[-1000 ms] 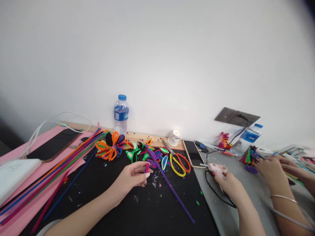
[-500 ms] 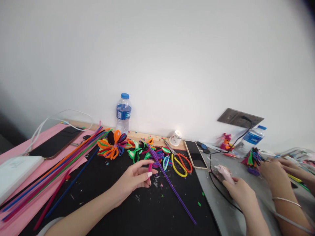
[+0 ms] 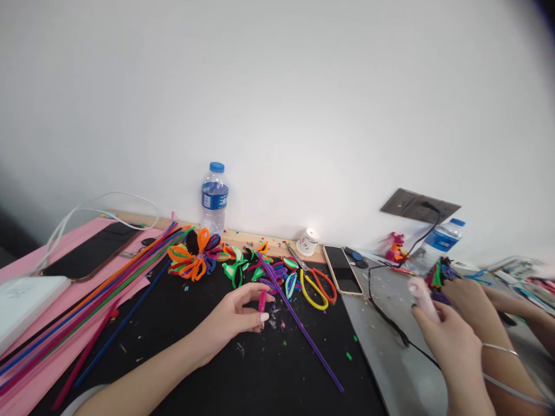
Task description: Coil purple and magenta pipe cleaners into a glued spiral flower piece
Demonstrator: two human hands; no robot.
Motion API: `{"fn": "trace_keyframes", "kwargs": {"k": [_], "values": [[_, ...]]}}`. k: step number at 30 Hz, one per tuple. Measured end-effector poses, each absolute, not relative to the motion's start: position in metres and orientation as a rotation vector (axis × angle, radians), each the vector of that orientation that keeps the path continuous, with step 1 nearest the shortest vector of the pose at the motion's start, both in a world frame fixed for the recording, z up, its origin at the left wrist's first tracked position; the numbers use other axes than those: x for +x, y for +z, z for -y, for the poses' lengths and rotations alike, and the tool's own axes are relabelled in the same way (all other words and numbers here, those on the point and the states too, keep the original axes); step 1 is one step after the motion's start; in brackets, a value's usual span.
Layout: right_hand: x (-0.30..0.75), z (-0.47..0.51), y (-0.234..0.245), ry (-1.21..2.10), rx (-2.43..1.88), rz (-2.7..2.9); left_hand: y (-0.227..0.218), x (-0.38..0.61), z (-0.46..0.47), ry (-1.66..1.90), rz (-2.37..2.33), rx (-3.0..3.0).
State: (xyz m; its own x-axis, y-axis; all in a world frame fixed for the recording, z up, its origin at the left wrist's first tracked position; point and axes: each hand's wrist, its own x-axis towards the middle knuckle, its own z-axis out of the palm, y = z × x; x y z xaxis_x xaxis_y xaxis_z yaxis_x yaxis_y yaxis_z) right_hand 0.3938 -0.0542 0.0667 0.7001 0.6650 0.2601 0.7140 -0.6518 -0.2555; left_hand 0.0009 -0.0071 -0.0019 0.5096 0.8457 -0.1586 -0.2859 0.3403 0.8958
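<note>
My left hand (image 3: 234,320) rests on the black mat (image 3: 208,370) and pinches a short pink pipe cleaner piece (image 3: 262,300) upright between thumb and fingers. A long purple pipe cleaner (image 3: 303,332) lies just right of it. My right hand (image 3: 446,341) holds a pale pink glue gun (image 3: 421,296) above the grey mat (image 3: 390,370), its black cord (image 3: 390,323) trailing left. The gun's tip is close to a multicoloured pipe cleaner bundle (image 3: 440,273) held by another person's hand (image 3: 470,294) with a bracelet.
Finished pipe cleaner flowers (image 3: 195,257), loose loops and scissors (image 3: 314,286) lie at the mat's back. Long pipe cleaners (image 3: 108,283) fan out left over pink paper. Two phones (image 3: 342,268), water bottles (image 3: 214,196), a lit candle (image 3: 307,241) and a wall socket (image 3: 418,205) are there too.
My right hand lifted the glue gun off the grey mat and carried it right toward the other person's bundle. My left hand stayed put with the pink piece.
</note>
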Motion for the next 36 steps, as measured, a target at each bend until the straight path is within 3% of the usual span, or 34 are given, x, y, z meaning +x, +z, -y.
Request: {"fn": "trace_keyframes", "kwargs": {"k": [2,8,14,18,36], "values": [[0.385,0.061,0.074,-0.181,-2.359,1.029,-0.002,0.000,0.007,0.804,-0.734,0.959],[0.362,0.058,0.070,0.334,-1.698,0.843,-0.004,-0.001,0.006,0.771,-0.765,0.974],[0.329,0.040,0.059,0.983,-1.428,1.232,-0.005,0.001,0.006,0.804,-0.787,0.921],[0.297,0.029,0.052,1.247,-1.274,1.313,-0.003,0.002,0.004,0.821,-0.828,0.922],[0.232,0.023,0.004,1.579,-1.205,1.325,-0.007,-0.001,0.002,0.876,-0.963,1.313]]}}
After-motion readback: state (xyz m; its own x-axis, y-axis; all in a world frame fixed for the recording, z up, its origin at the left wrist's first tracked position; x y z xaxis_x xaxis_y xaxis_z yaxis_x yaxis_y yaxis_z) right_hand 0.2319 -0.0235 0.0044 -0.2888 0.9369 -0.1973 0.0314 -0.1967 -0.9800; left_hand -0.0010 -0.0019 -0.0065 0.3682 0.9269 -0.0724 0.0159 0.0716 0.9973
